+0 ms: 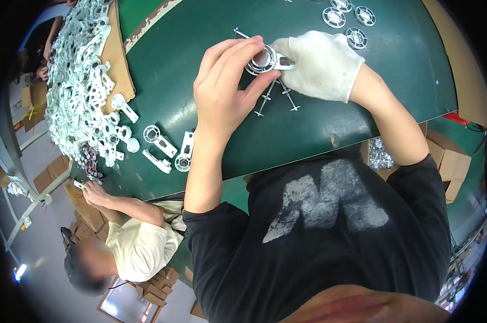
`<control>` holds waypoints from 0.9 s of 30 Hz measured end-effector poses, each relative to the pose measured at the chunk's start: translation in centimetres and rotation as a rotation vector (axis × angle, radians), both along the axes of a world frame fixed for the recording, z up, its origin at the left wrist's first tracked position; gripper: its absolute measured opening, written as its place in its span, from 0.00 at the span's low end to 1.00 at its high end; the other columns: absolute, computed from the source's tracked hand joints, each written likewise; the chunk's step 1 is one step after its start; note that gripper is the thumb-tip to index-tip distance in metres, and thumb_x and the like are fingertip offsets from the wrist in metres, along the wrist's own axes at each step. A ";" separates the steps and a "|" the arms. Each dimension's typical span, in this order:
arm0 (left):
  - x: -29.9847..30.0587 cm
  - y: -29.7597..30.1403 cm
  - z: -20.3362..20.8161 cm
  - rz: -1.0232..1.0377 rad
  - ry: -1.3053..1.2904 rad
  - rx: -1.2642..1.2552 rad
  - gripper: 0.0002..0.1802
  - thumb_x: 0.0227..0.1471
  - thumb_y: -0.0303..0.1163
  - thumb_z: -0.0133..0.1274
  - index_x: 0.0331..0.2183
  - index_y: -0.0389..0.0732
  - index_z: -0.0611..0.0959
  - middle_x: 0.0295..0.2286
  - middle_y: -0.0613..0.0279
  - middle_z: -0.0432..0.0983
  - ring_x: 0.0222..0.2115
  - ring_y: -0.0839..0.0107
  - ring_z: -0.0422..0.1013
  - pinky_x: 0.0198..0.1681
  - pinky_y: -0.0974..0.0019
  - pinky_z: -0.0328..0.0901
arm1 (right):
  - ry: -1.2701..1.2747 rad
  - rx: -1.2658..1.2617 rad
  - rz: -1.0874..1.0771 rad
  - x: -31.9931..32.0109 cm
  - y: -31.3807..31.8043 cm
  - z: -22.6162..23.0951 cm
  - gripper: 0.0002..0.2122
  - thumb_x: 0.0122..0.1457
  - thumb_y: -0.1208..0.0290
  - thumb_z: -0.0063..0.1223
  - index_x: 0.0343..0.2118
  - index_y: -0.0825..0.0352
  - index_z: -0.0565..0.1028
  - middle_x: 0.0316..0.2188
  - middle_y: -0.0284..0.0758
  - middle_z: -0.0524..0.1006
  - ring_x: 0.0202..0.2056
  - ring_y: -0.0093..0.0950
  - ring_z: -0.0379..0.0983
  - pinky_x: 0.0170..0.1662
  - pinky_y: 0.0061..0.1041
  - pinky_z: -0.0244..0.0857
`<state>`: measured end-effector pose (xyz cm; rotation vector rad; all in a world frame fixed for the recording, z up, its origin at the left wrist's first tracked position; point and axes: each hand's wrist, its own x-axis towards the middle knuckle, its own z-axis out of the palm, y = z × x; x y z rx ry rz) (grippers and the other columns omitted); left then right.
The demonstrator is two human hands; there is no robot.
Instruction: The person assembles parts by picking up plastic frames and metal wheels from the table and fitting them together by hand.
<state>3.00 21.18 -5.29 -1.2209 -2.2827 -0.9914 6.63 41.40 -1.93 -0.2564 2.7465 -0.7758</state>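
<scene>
Above the green table (pixel 297 137), both my hands hold one white plastic part with a round ring end and a slotted arm (pixel 264 61). My bare left hand (pixel 222 81) is closed around the ring end, thumb below and fingers above. A white glove covers my right hand (pixel 324 67), which grips the arm end; its fingertips are mostly hidden. Just under the part, thin grey rods with small crosspieces (pixel 265 99) lie on the table, and another rod end sticks out above my left fingers.
Several spoked round discs (pixel 356 37) lie at the far right. Similar white parts (pixel 160 141) rest left of my forearm, beside a large heap (pixel 87 81) against cardboard (pixel 118 59). A co-worker (pixel 141 242) sits at left. An open box of shiny pieces (pixel 380 156) stands below the table edge.
</scene>
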 end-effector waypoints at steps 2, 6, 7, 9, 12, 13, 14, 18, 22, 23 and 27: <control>0.2 -0.2 -0.7 0.013 -0.029 0.049 0.27 0.37 0.27 0.75 0.43 0.38 0.84 0.41 0.60 0.84 0.42 0.62 0.78 0.45 0.64 0.74 | 0.008 -0.019 0.003 0.0 -0.2 -0.5 0.14 0.53 0.66 0.54 0.42 0.63 0.81 0.29 0.48 0.82 0.36 0.47 0.81 0.41 0.44 0.74; 0.4 -0.4 -1.5 0.054 -0.077 0.130 0.27 0.38 0.27 0.76 0.42 0.35 0.83 0.41 0.54 0.84 0.39 0.65 0.80 0.41 0.66 0.76 | 0.023 -0.062 -0.046 0.1 -0.5 -0.8 0.15 0.53 0.66 0.54 0.43 0.64 0.80 0.28 0.47 0.82 0.34 0.46 0.81 0.41 0.44 0.74; 0.4 -0.4 -1.7 0.051 -0.051 0.156 0.27 0.38 0.27 0.77 0.41 0.34 0.83 0.41 0.51 0.84 0.37 0.66 0.81 0.40 0.67 0.76 | 0.019 -0.063 -0.043 0.2 -0.6 -0.8 0.15 0.53 0.66 0.54 0.43 0.64 0.80 0.28 0.47 0.82 0.34 0.46 0.81 0.41 0.44 0.74; 0.4 -0.3 -2.0 0.060 -0.056 0.168 0.26 0.37 0.27 0.77 0.40 0.34 0.83 0.41 0.50 0.84 0.37 0.66 0.81 0.40 0.68 0.77 | 0.051 -0.056 -0.061 0.3 -0.6 -1.0 0.15 0.54 0.65 0.54 0.43 0.64 0.80 0.27 0.46 0.82 0.34 0.46 0.81 0.40 0.43 0.74; 0.5 0.1 -2.2 0.080 -0.060 0.206 0.25 0.35 0.30 0.77 0.37 0.36 0.83 0.39 0.52 0.84 0.36 0.64 0.82 0.38 0.68 0.76 | 0.072 -0.071 -0.051 0.4 -0.5 -1.4 0.13 0.54 0.66 0.53 0.41 0.64 0.80 0.27 0.47 0.82 0.35 0.47 0.81 0.39 0.43 0.74; 0.4 0.2 -2.2 0.093 -0.055 0.229 0.25 0.34 0.33 0.78 0.35 0.39 0.83 0.38 0.55 0.85 0.35 0.63 0.82 0.35 0.68 0.76 | 0.069 -0.071 -0.051 0.4 -0.4 -1.5 0.13 0.54 0.66 0.53 0.41 0.64 0.80 0.27 0.47 0.82 0.35 0.47 0.81 0.39 0.43 0.74; 0.5 0.1 -2.3 0.093 -0.058 0.229 0.25 0.34 0.33 0.78 0.35 0.39 0.83 0.38 0.55 0.85 0.35 0.63 0.82 0.35 0.68 0.76 | 0.062 -0.131 -0.024 0.3 -0.3 -1.7 0.13 0.54 0.65 0.54 0.39 0.66 0.79 0.26 0.46 0.81 0.32 0.44 0.81 0.38 0.40 0.73; 0.7 -0.6 -2.5 0.037 -0.080 0.300 0.25 0.34 0.33 0.77 0.35 0.38 0.82 0.39 0.53 0.85 0.35 0.62 0.82 0.35 0.69 0.77 | -0.341 -0.641 0.056 -0.7 0.6 -0.6 0.12 0.57 0.64 0.55 0.33 0.70 0.74 0.23 0.38 0.76 0.25 0.29 0.77 0.32 0.29 0.72; 0.6 -0.2 -2.5 -0.107 0.008 0.344 0.24 0.38 0.30 0.75 0.37 0.36 0.81 0.39 0.49 0.84 0.39 0.54 0.82 0.38 0.64 0.78 | -0.664 -0.815 0.003 -0.6 0.7 -0.3 0.19 0.64 0.54 0.54 0.34 0.70 0.74 0.23 0.29 0.73 0.24 0.18 0.69 0.31 0.20 0.68; 0.6 -0.1 -2.6 -0.154 0.058 0.355 0.24 0.39 0.29 0.75 0.37 0.35 0.81 0.38 0.48 0.84 0.39 0.52 0.82 0.38 0.63 0.78 | -0.630 -0.764 0.039 -0.6 0.5 0.0 0.22 0.65 0.51 0.53 0.35 0.71 0.76 0.22 0.29 0.73 0.24 0.19 0.69 0.32 0.21 0.68; 0.7 0.0 -2.8 -0.260 -0.419 0.598 0.42 0.38 0.35 0.77 0.52 0.33 0.74 0.50 0.43 0.77 0.49 0.56 0.77 0.50 0.62 0.74 | -0.250 -0.665 -0.060 0.0 -0.8 -2.7 0.20 0.64 0.52 0.55 0.39 0.69 0.80 0.24 0.37 0.79 0.26 0.29 0.76 0.35 0.30 0.71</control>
